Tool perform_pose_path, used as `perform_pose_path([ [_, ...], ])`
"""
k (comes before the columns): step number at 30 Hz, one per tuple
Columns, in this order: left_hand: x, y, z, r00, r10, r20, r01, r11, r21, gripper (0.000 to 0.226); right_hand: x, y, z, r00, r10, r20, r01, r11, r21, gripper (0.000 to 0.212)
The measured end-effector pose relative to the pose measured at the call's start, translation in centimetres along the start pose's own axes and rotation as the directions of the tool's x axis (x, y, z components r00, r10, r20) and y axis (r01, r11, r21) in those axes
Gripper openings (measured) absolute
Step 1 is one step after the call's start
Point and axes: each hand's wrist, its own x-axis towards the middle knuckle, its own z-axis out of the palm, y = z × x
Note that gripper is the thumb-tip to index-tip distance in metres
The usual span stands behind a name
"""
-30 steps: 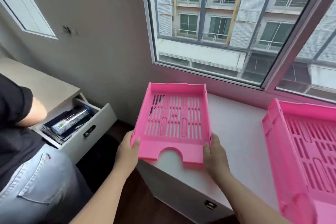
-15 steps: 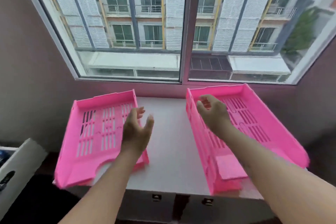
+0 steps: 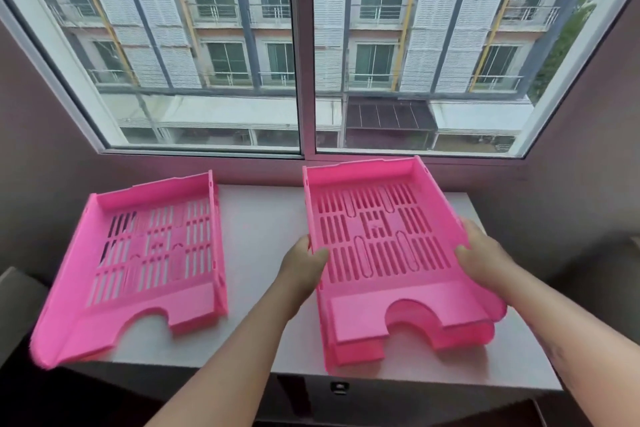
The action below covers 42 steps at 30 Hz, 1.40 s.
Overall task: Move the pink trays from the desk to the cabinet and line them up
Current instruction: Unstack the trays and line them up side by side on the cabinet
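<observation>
Two pink trays occupy the white cabinet top point(image 3: 263, 253) below the window point(image 3: 304, 52), as I see it through the head camera. My left hand point(image 3: 301, 270) grips the left wall of the right-hand tray stack point(image 3: 388, 253), thumb over the rim; my right hand point(image 3: 481, 253) clasps its right wall, fingers point(image 3: 465, 251) curled inside. That stack looks like nested trays, front edges stepped, overhanging the cabinet's front edge. The single tray point(image 3: 149, 256) lies well apart to the left, angled, its near left corner past the cabinet's edge.
</observation>
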Motion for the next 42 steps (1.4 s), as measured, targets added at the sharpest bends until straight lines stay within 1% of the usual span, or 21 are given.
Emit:
perform_pose_path([
  [3, 0.5, -0.1, -2.8, 1.0, -0.01, -0.021, 0.011, 1.0, 0.011, 0.032, -0.9, -2.1, 1.5, 0.998, -0.044, 0.041, 0.039, 0.993, 0.113, 0.055],
  [8, 2.7, -0.7, -8.3, 0.999, 0.005, -0.036, -0.001, 0.994, 0.111, 0.025, -1.7, -6.1, 5.7, 0.999, -0.035, 0.006, 0.032, 0.965, 0.26, 0.05],
  [10, 3.7, -1.0, -10.3, 0.999, 0.008, -0.032, -0.004, 0.99, 0.141, 0.025, -1.9, -7.5, 7.4, 1.0, 0.001, -0.002, 0.0, 0.96, 0.282, 0.048],
  [13, 4.7, -1.3, -12.2, 0.999, 0.032, -0.005, -0.031, 0.979, 0.2, 0.026, -2.1, -9.1, 9.0, 0.998, 0.041, -0.052, -0.026, 0.964, 0.265, 0.047],
  [16, 5.6, -1.5, -13.1, 0.997, 0.057, 0.051, -0.068, 0.965, 0.252, 0.028, -2.5, -9.9, 8.9, 0.996, 0.046, -0.08, -0.021, 0.958, 0.286, 0.043],
  [20, 6.6, -0.7, -12.7, 0.988, 0.112, 0.105, -0.139, 0.943, 0.303, 0.026, -3.6, -9.2, 7.4, 0.99, 0.059, -0.131, -0.013, 0.945, 0.327, 0.041],
  [23, 6.7, 0.8, -10.6, 0.974, 0.163, 0.157, -0.208, 0.917, 0.339, 0.021, -4.8, -7.5, 5.9, 0.973, 0.121, -0.196, -0.048, 0.939, 0.341, 0.042],
  [27, 6.3, 2.9, -5.5, 0.935, 0.23, 0.269, -0.314, 0.889, 0.332, 0.026, -6.7, -3.8, 3.0, 0.928, 0.213, -0.305, -0.102, 0.934, 0.342, 0.046],
  [30, 5.5, 4.5, -1.3, 0.906, 0.246, 0.346, -0.361, 0.875, 0.323, 0.026, -7.8, -0.4, 0.6, 0.905, 0.277, -0.324, -0.154, 0.921, 0.357, 0.049],
  [32, 5.2, 5.1, 1.7, 0.889, 0.242, 0.388, -0.382, 0.861, 0.336, 0.017, -8.1, 1.9, -0.9, 0.887, 0.312, -0.341, -0.178, 0.912, 0.369, 0.051],
  [33, 5.2, 5.3, 3.2, 0.886, 0.241, 0.396, -0.39, 0.849, 0.356, 0.017, -8.1, 3.2, -1.6, 0.881, 0.323, -0.347, -0.184, 0.908, 0.377, 0.051],
  [37, 5.0, 5.5, 8.5, 0.889, 0.195, 0.414, -0.401, 0.768, 0.5, 0.042, -7.4, 8.3, -3.2, 0.877, 0.364, -0.313, -0.218, 0.883, 0.416, 0.051],
  [39, 4.7, 5.4, 10.8, 0.905, 0.164, 0.393, -0.376, 0.739, 0.559, 0.045, -6.7, 10.6, -3.8, 0.892, 0.369, -0.261, -0.226, 0.865, 0.449, 0.05],
  [42, 4.8, 5.0, 13.2, 0.928, 0.134, 0.347, -0.336, 0.704, 0.626, 0.051, -5.1, 13.0, -3.9, 0.923, 0.337, -0.185, -0.215, 0.851, 0.479, 0.048],
])
